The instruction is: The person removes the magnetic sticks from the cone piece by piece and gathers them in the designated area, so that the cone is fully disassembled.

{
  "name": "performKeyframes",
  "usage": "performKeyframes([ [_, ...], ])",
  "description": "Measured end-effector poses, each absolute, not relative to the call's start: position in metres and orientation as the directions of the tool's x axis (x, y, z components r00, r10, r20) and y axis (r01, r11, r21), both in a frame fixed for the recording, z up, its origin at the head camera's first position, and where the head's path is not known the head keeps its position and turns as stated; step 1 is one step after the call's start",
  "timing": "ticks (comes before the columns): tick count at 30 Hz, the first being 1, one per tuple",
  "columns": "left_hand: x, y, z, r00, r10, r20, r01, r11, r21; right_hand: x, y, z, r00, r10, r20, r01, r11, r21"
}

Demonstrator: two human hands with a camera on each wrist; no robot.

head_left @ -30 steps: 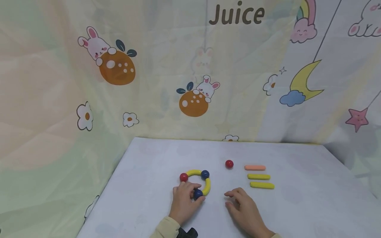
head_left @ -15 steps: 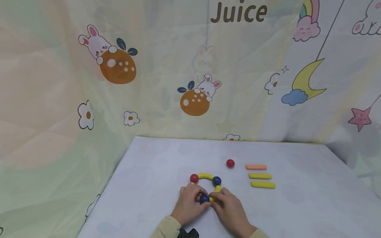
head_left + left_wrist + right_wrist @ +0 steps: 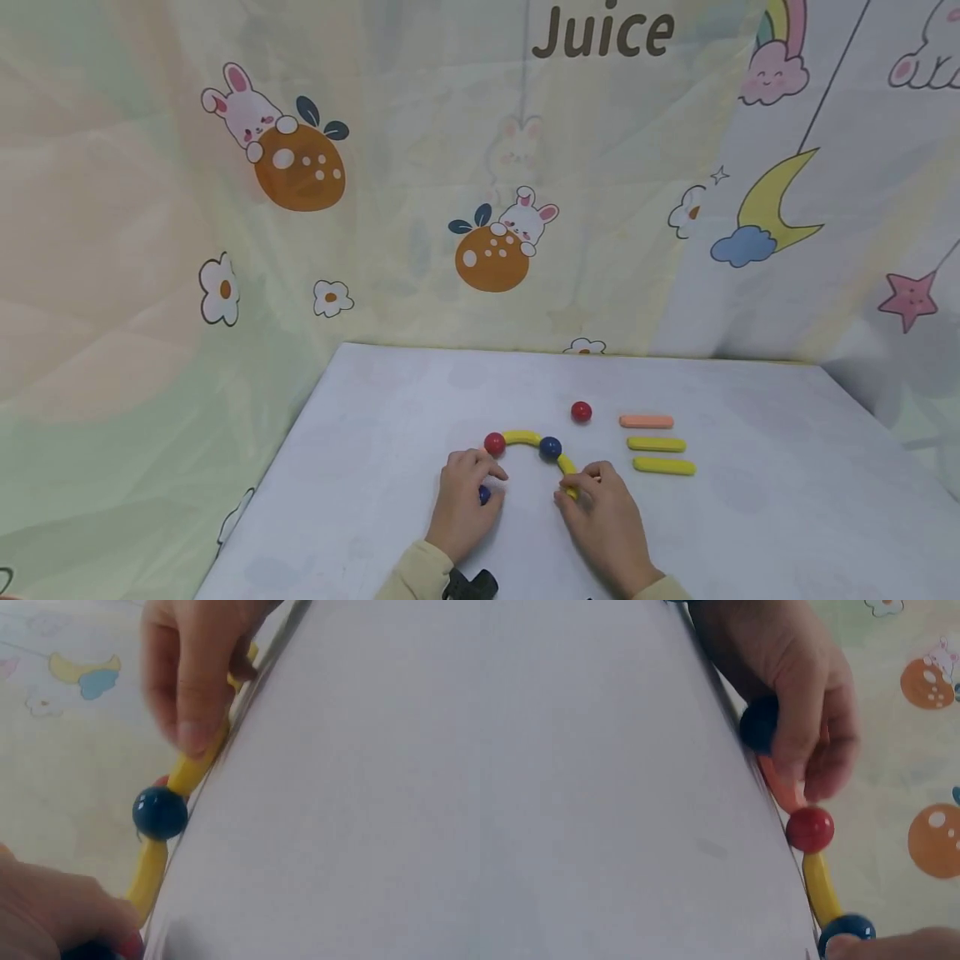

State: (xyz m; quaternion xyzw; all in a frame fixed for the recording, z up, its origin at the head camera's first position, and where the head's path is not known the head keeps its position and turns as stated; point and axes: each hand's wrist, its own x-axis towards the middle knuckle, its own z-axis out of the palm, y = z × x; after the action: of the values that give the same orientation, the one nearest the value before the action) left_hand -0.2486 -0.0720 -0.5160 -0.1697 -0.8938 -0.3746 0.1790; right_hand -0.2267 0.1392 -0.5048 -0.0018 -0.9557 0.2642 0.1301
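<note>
In the head view a chain of toy balls and curved sticks lies between the hands: a red ball [image 3: 494, 443], a yellow curved stick [image 3: 521, 437], a blue ball [image 3: 551, 448] and a second yellow curved stick [image 3: 567, 468]. My right hand [image 3: 609, 521] pinches that second stick near its free end. On the other side, my left hand [image 3: 461, 504] curls around an orange curved stick [image 3: 780, 784] attached to the red ball, its thumb across it. Another blue ball [image 3: 759, 726] sits at that stick's other end, largely covered by the left hand in the head view.
A loose red ball [image 3: 581, 412] lies farther back on the white table [image 3: 787, 500]. To its right are a straight orange stick [image 3: 647, 422] and two straight yellow sticks [image 3: 656, 444] in a row. A printed cloth [image 3: 405, 208] hangs behind the table.
My right hand came in to the yellow stick by the near blue ball, then drew it rightward. The closed ring now has a gap between that stick and the ball at my left hand.
</note>
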Motion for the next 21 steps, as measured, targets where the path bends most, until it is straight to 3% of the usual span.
performKeyframes([
  [7, -0.252, -0.079, -0.515, -0.917, -0.077, 0.392, 0.261, 0.627, 0.734, -0.233, 0.155, -0.505, -0.935, 0.145, 0.324, -0.045, 0.857, -0.513],
  [11, -0.253, -0.083, -0.51, -0.899, -0.202, 0.388, 0.182, 0.635, 0.751, -0.236, 0.159, -0.505, -0.933, 0.176, 0.314, -0.024, 0.84, -0.542],
  [14, -0.253, -0.083, -0.507, -0.86, -0.243, 0.45, 0.189, 0.666, 0.722, -0.236, 0.157, -0.505, -0.948, 0.173, 0.269, -0.012, 0.819, -0.573],
  [17, -0.253, -0.081, -0.505, -0.803, -0.198, 0.562, 0.281, 0.705, 0.651, -0.235, 0.152, -0.507, -0.967, 0.138, 0.212, -0.015, 0.805, -0.593],
  [21, -0.25, -0.075, -0.505, -0.747, 0.056, 0.663, 0.48, 0.735, 0.479, -0.231, 0.143, -0.508, -0.98, 0.053, 0.191, -0.073, 0.8, -0.596],
])
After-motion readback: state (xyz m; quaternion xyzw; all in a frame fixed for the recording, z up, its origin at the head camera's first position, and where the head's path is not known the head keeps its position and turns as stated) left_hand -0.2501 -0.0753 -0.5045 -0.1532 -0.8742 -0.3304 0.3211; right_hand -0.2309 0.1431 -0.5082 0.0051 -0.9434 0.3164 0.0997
